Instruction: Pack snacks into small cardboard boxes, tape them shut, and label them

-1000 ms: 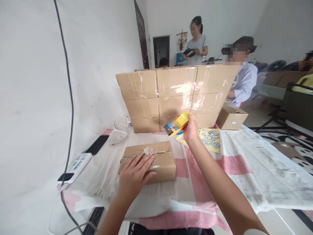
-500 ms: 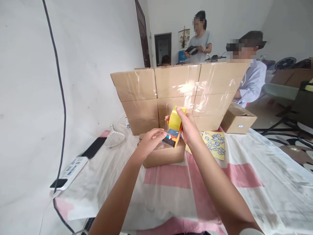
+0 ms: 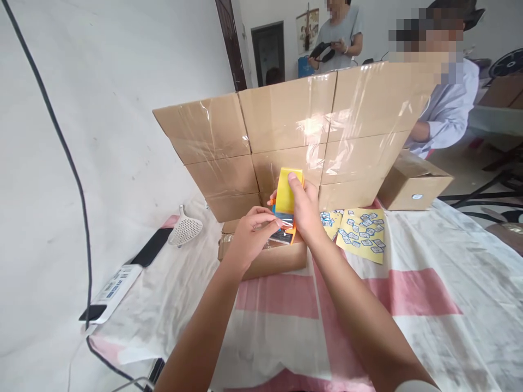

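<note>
My right hand (image 3: pixel 306 209) is wrapped around a tape dispenser (image 3: pixel 289 235) with an orange and blue frame and a serrated edge at its lower end. Its thumb lies on the wide yellow tape roll (image 3: pixel 287 190). At the dispenser's front, my left hand (image 3: pixel 255 231) has thumb and fingertips pinched together on the loose tape end, where a shiny clear strip shows. Just under both hands a small cardboard box (image 3: pixel 273 262) rests on the cloth, its top partly hidden by them.
Behind stands a wall of taped cardboard boxes (image 3: pixel 290 120). Yellow printed sheets (image 3: pixel 362 234) and another box (image 3: pixel 414 185) lie to the right. On the left are a white slotted scoop (image 3: pixel 186 230) and a power strip (image 3: pixel 116 288). Two people are beyond the boxes.
The view has tipped downward and come closer. In my right hand the dispenser has turned, so the yellow roll faces me more squarely. My left fingertips have closed at its front.
</note>
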Motion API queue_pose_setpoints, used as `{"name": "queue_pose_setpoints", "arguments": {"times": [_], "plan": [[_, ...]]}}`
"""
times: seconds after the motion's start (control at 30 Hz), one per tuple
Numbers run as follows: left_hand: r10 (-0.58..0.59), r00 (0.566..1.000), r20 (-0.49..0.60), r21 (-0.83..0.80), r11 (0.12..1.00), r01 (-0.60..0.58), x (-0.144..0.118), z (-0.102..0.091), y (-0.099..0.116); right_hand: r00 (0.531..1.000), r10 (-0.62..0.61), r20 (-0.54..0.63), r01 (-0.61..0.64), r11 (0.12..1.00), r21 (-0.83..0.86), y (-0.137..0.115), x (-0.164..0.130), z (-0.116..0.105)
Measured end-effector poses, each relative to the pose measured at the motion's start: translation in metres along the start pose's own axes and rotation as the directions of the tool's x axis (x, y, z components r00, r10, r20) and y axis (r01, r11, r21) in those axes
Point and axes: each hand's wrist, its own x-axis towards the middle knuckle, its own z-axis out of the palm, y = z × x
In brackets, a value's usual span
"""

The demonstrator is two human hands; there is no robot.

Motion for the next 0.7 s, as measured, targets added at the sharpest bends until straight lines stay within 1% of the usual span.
{"name": "queue_pose_setpoints", "arguments": {"times": [0.1, 0.2, 0.33, 0.37, 0.43, 0.5, 0.57, 0.63, 0.7], "plan": [[-0.001, 0.996, -0.091, 0.02, 1.0, 0.003, -0.001, 0.009, 0.002, 1.0, -0.024, -0.01, 0.024, 0.998, -0.054, -0.001, 0.0, 0.0], [-0.034, 0.993, -0.112, 0.026, 0.999, 0.037, 0.001, 0.013, 0.007, 0.998, -0.055, -0.017, 0.052, 0.991, -0.126, 0.001, 0.002, 0.0], [-0.029, 0.995, -0.093, 0.104, 0.994, 0.038, 0.003, 0.011, 0.019, 0.996, -0.08, -0.05, 0.073, 0.988, -0.135, 0.007, 0.006, -0.006], [-0.038, 0.997, -0.073, 0.129, 0.991, 0.047, 0.003, 0.01, 0.022, 0.995, -0.086, -0.059, 0.077, 0.987, -0.143, 0.008, 0.008, -0.008], [-0.101, 0.995, 0.002, 0.149, 0.984, 0.1, 0.0, 0.009, 0.027, 0.992, -0.088, -0.086, 0.075, 0.986, -0.148, 0.007, 0.01, -0.011], [-0.178, 0.981, 0.082, 0.136, 0.977, 0.166, -0.005, 0.011, 0.028, 0.991, -0.062, -0.119, 0.049, 0.992, -0.113, 0.005, 0.012, -0.013], [-0.207, 0.972, 0.114, 0.124, 0.973, 0.193, -0.009, 0.015, 0.028, 0.991, -0.005, -0.137, -0.003, 0.998, -0.057, 0.002, 0.014, -0.015], [-0.203, 0.974, 0.102, 0.119, 0.974, 0.19, -0.014, 0.021, 0.026, 0.988, 0.056, -0.142, -0.057, 0.998, -0.003, 0.0, 0.017, -0.017], [-0.205, 0.978, 0.045, 0.11, 0.974, 0.199, -0.019, 0.025, 0.025, 0.987, 0.108, -0.119, -0.104, 0.994, 0.04, 0.001, 0.019, -0.02]]}}
